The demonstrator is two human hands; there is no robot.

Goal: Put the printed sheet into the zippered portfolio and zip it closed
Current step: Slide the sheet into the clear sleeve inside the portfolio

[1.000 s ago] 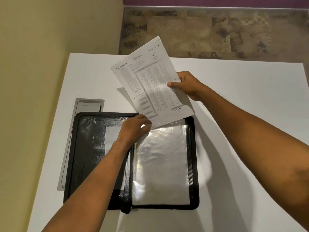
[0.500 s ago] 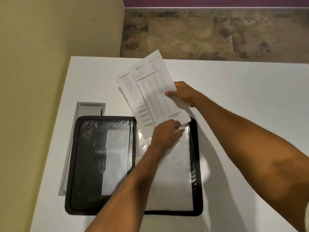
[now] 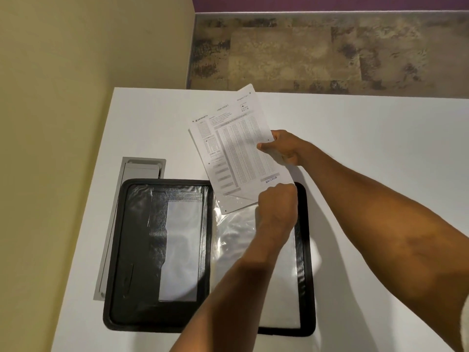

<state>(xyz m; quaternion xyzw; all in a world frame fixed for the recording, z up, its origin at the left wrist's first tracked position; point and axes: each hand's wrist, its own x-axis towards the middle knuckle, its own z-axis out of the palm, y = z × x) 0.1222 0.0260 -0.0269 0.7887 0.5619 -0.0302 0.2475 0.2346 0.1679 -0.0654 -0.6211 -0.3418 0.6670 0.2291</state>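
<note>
The black zippered portfolio [image 3: 132,250] lies open flat on the white table [image 3: 368,138]. Its right half carries a clear plastic sleeve [image 3: 236,240]. The printed sheet [image 3: 236,151] is tilted above the sleeve's top edge, and its lower left corner shows through the plastic. My right hand [image 3: 284,146] pinches the sheet's right edge. My left hand [image 3: 276,207] is at the sheet's bottom edge, fingers curled and pinching the sleeve's top by its right end. The zipper pull is not visible.
A grey cable hatch [image 3: 142,166] is set into the table behind and left of the portfolio. A beige wall [image 3: 76,72] runs along the left side. Beyond the table's far edge lies patterned carpet [image 3: 330,52].
My left hand moved right from the portfolio's spine to the sleeve's top right. The sheet came down and its lower left corner now sits inside the sleeve.
</note>
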